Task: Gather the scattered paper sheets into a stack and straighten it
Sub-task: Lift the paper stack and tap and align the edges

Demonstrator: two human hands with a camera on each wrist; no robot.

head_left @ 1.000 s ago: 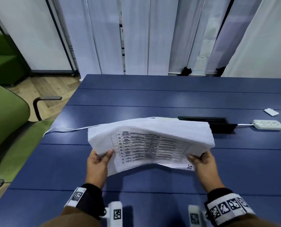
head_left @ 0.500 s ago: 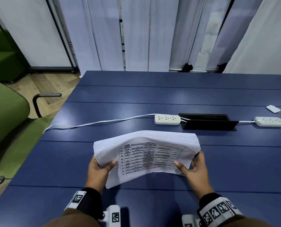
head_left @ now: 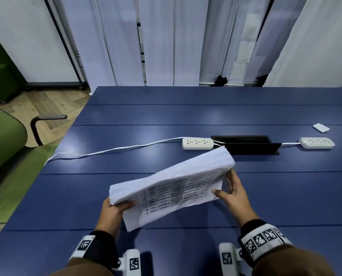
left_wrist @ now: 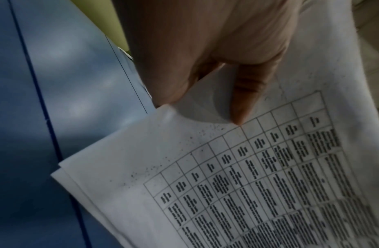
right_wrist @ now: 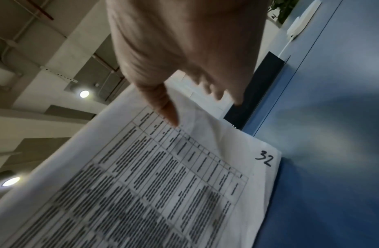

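I had the stack [head_left: 172,186] up off the table [head_left: 186,114], nearest me at the centre. My left hand [head_left: 114,214] pinched its 8 o'clock corner, thumb on the printed face and fingers behind it. My right hand [head_left: 232,193] lay nearly straight along the 3 o'clock edge, thumb on the top sheet, steadying more than gripping. Half a second before, the stack had stood level between both hands; it now tilted, its right end raised toward 1 o'clock. I took that as turning the pile to square another edge. The lowest sheets stuck out at 6 o'clock, so it was not yet even. Beyond, at 12 o'clock, lay a power strip [head_left: 197,143].
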